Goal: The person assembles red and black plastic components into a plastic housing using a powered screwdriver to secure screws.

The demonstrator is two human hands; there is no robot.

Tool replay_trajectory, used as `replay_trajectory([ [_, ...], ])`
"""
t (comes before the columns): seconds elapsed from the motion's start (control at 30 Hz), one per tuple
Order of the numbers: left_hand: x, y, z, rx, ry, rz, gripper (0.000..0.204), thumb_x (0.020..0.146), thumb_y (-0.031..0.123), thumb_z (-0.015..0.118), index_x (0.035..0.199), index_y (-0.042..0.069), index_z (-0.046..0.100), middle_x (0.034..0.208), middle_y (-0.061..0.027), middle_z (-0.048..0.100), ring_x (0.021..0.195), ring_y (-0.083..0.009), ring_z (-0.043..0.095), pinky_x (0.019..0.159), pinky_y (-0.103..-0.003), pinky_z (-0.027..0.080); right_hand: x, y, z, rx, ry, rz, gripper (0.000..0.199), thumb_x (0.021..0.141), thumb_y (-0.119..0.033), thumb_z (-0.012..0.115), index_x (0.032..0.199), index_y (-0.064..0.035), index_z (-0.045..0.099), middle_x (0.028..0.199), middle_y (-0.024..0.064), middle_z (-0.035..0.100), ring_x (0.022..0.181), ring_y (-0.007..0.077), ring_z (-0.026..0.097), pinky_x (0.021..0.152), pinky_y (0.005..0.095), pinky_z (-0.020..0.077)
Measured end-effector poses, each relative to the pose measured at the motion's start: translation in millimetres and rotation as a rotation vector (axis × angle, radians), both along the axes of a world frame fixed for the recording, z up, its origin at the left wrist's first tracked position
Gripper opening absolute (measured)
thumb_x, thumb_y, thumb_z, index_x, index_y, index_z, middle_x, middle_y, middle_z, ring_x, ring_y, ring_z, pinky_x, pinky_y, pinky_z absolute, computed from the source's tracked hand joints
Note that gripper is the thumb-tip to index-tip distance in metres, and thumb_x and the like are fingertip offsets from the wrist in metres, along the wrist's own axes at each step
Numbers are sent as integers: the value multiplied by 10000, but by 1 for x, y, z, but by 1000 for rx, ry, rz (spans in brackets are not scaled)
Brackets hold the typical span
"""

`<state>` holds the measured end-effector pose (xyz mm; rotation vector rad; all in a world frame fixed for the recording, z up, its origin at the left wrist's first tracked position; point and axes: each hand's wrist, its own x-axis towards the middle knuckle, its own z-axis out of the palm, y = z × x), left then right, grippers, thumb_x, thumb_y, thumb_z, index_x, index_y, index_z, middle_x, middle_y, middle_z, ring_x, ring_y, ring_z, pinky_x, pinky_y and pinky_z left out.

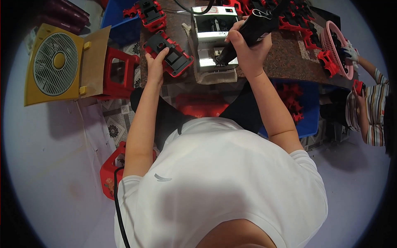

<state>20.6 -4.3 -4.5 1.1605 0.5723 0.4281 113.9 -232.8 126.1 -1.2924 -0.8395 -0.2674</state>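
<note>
My left hand point(155, 68) grips the near edge of a red-and-black plastic housing point(175, 58), its thumb on the black top. The housing is over the left part of the table. My right hand point(254, 51) is wrapped round a black electric screwdriver point(251, 29), which slants down to the left. Its tip is at the front of a silver screw feeder point(210, 41); whether a screw is on the tip is too small to tell. A cloth point(217, 77) lies beneath the feeder's front edge.
Another red-and-black housing point(151, 15) lies at the back left, and several red parts point(295, 29) crowd the right. A co-worker's gloved hand point(351, 54) is at a pink basket point(331, 49). A yellow fan point(53, 62) stands left; a blue bin point(310, 118) is below the table.
</note>
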Motion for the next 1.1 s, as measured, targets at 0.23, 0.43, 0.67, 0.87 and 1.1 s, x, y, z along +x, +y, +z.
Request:
replay_trajectory([
  [0.23,0,-2,-1,38,-36,0,607,788,215,738,1228,31,363,1173,-130,513,1089,-214,528,952,-347,420,1,-2,-2,-9,-8,-88,301,849,-17,638,1074,0,439,772,81,602,621,130,585,596,264,495],
  [0.43,0,2,7,-26,31,-51,616,787,192,730,1245,46,344,1174,-138,520,1087,-246,551,904,-386,478,-13,2,-3,-32,-94,-71,365,808,39,650,1106,30,439,796,75,601,650,117,581,639,251,496],
  [0.67,-4,0,25,-106,72,-134,611,766,156,737,1234,73,353,1115,-113,550,964,-235,619,768,-381,558,-1,16,22,-4,228,117,290,873,-253,696,922,-59,487,709,18,574,563,106,560,508,255,459],
  [0.87,-7,-4,6,-19,-36,-25,639,750,165,759,1222,27,351,1127,-123,533,1012,-204,577,872,-340,491,-16,48,50,177,33,175,346,872,-348,686,860,-52,509,638,31,558,525,116,560,480,264,462],
  [1.1,-7,-7,6,10,-45,-28,652,737,175,766,1217,20,353,1124,-124,540,1027,-213,566,911,-344,465,-11,59,17,170,39,216,280,808,-149,763,897,-39,522,700,27,617,583,92,597,523,222,493],
])
